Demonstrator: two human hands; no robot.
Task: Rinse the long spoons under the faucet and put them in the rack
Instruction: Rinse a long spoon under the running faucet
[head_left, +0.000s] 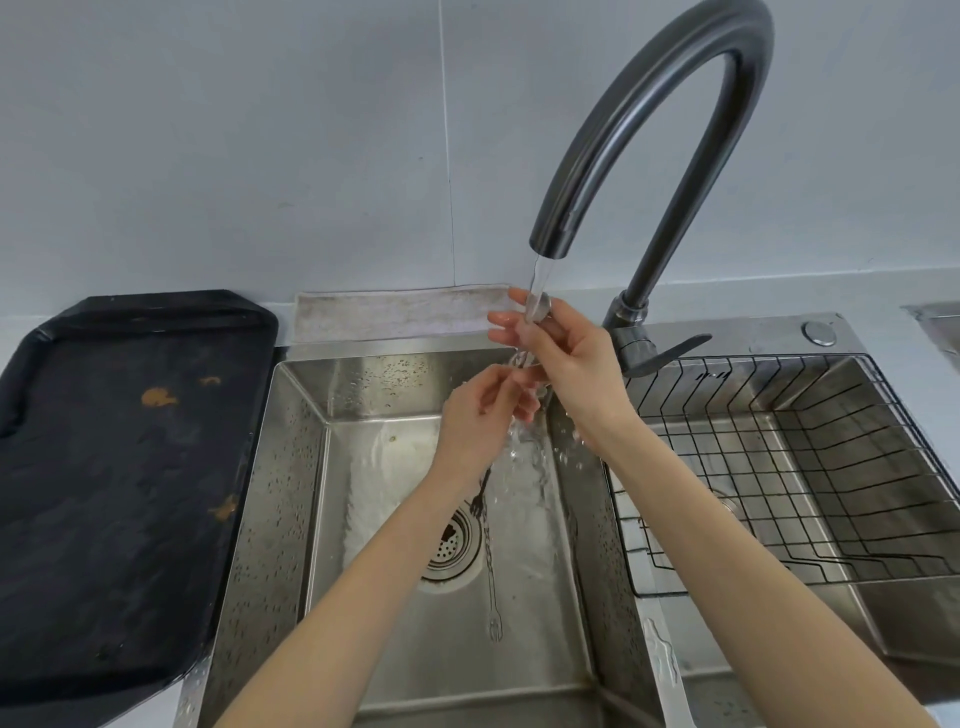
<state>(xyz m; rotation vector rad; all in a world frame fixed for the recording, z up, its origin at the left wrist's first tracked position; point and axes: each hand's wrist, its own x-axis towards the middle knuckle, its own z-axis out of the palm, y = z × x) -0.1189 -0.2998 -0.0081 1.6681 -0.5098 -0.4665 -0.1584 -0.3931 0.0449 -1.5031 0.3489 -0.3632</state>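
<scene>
A long metal spoon (542, 305) stands upright under the running water from the dark curved faucet (550, 239), its bowl at the top in the stream. My right hand (571, 364) grips the spoon just below the bowl. My left hand (478, 415) is lower, its fingertips pinching the handle where the water runs down. Most of the handle is hidden by my fingers. Two more long thin utensils lie on the floor of the left basin: one with a twisted handle (491, 566) and a darker one (479, 499) near the drain. The black wire rack (779, 415) sits in the right basin, nothing visible in it.
The steel sink (291, 467) has a strainer drain (449, 545) in the left basin. A black tray (130, 467) with brown stains lies on the counter at left. A grey cloth (395, 314) rests along the back edge. The faucet lever (670, 353) points right.
</scene>
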